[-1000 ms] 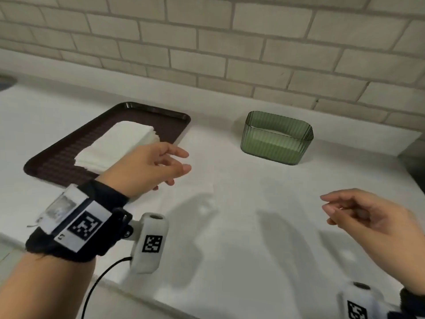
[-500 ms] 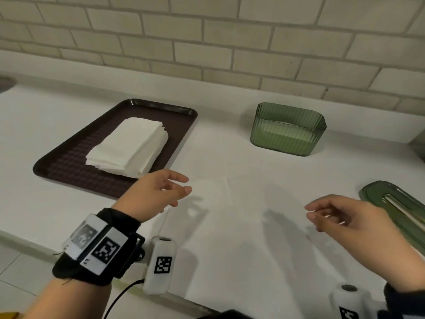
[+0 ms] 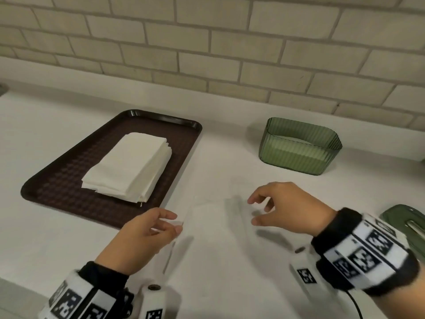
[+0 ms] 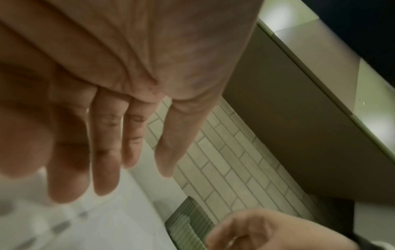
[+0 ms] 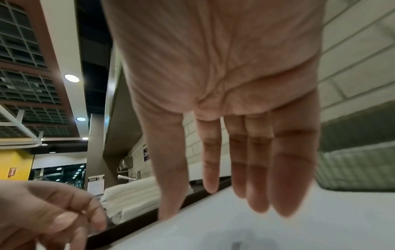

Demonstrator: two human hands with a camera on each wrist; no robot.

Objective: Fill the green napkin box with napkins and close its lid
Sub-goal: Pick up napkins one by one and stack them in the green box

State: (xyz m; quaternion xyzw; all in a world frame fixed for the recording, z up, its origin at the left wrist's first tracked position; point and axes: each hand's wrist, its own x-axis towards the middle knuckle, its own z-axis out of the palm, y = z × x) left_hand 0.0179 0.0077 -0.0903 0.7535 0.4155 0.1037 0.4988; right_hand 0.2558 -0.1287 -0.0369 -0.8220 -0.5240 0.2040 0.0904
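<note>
The ribbed green napkin box (image 3: 299, 155) stands open and upright at the back right of the white counter; a pale layer shows low inside it. Its green lid (image 3: 404, 224) lies flat at the right edge, partly hidden by my right wrist. A stack of white napkins (image 3: 128, 164) rests on the dark tray (image 3: 57, 189). My left hand (image 3: 170, 223) and right hand (image 3: 253, 211) hover over the counter's middle, fingers relaxed, holding nothing. A faint white sheet (image 3: 211, 217) seems to lie between them. In the right wrist view the napkin stack (image 5: 132, 194) sits beyond my straight fingers (image 5: 256, 194).
A brick wall (image 3: 230, 54) backs the counter behind a low ledge. The counter's near edge (image 3: 23, 284) runs under my left wrist. In the left wrist view the box (image 4: 188, 223) shows past my fingers (image 4: 107, 169).
My left hand drew back from the tray's edge toward me. My right hand came in from the right to the counter's middle. The lid came into view.
</note>
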